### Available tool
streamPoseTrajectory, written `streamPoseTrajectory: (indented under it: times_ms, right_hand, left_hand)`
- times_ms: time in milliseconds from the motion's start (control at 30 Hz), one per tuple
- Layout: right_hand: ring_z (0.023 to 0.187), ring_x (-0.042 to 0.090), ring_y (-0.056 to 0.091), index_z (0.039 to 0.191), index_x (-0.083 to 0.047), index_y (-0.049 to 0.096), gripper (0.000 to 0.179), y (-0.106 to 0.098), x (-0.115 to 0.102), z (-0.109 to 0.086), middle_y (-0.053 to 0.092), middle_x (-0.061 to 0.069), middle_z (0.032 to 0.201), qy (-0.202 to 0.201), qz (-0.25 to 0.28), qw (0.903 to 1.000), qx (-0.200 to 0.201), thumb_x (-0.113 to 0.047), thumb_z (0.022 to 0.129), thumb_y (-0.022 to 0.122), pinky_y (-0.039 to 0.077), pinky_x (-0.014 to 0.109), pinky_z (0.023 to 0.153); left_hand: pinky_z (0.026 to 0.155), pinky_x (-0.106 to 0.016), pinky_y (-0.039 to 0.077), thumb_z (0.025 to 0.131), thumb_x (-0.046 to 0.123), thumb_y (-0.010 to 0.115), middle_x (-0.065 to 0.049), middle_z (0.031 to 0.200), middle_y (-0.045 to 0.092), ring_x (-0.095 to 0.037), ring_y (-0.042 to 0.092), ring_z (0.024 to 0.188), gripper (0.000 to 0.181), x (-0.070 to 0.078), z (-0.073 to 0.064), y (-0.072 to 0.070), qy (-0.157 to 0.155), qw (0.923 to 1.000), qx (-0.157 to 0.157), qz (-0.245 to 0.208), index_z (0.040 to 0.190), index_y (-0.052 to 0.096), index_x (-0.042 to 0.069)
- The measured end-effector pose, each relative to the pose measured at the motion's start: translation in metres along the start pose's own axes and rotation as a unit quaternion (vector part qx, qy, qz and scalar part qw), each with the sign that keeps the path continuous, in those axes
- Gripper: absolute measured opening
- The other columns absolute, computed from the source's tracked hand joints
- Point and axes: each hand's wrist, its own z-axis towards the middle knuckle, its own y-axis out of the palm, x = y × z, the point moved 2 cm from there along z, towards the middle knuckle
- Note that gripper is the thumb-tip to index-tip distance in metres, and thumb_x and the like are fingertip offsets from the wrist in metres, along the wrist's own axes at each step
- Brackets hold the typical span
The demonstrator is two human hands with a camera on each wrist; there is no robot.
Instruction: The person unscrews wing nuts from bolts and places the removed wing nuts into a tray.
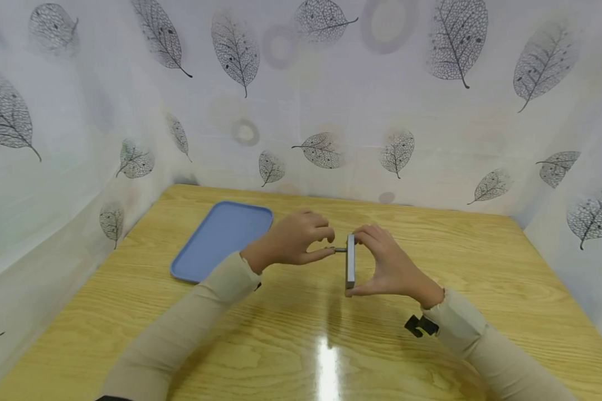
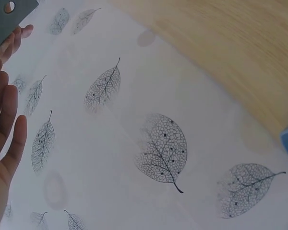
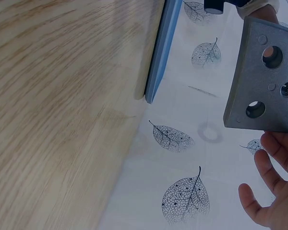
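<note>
Upright above the table, a grey metal plate (image 1: 350, 262) is held edge-on by my right hand (image 1: 393, 267), thumb at the lower end and fingers at the upper end. Several round holes show in the plate's face (image 3: 259, 91) in the right wrist view, one of them threaded. My left hand (image 1: 301, 236) pinches a thin metal bolt (image 1: 340, 250) that juts from the plate's left face; its far end is hidden by the fingertips. In the left wrist view the left hand (image 2: 2, 124) shows at the edge, below the plate (image 2: 12, 21).
A blue tray (image 1: 223, 239) lies on the wooden table (image 1: 431, 351) behind the left forearm. White leaf-patterned cloth (image 1: 281, 111) hangs along the back and sides of the table. A black clip-like piece (image 1: 421, 326) sits at the right sleeve's cuff.
</note>
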Motion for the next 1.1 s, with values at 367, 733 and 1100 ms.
streamPoseTrajectory:
  times_ms: [367,733,1100]
  right_hand:
    - [0.094,0.015,0.048,0.115,-0.008,0.057,0.085,0.001,0.001,-0.001,0.055,0.002,0.110,-0.003,-0.002,1.0000,0.006,-0.068,0.056,0.077,0.040,0.043,0.081]
    - [0.095,0.016,0.048,0.115,-0.009,0.056,0.086,0.001,0.002,0.000,0.055,0.003,0.111,-0.005,0.000,1.0000,0.006,-0.069,0.056,0.076,0.040,0.043,0.081]
    - [0.095,0.016,0.048,0.115,-0.008,0.057,0.087,0.000,0.001,0.000,0.055,0.003,0.111,-0.001,0.002,1.0000,0.007,-0.071,0.057,0.074,0.041,0.043,0.081]
  left_hand:
    - [0.081,-0.030,0.050,0.090,0.030,0.062,0.002,0.081,0.064,-0.009,0.058,0.072,0.016,-0.007,0.003,0.000,-0.015,0.9999,-0.003,-0.003,0.088,0.065,0.015]
    - [0.077,-0.030,0.049,0.089,0.034,0.062,0.004,0.079,0.063,-0.009,0.057,0.073,0.016,0.004,-0.003,0.001,0.010,0.9999,0.008,0.005,0.086,0.064,0.018]
    - [0.080,-0.030,0.049,0.090,0.031,0.061,0.002,0.081,0.065,-0.009,0.059,0.073,0.016,-0.001,0.001,0.001,-0.006,1.0000,-0.007,-0.002,0.086,0.065,0.016]
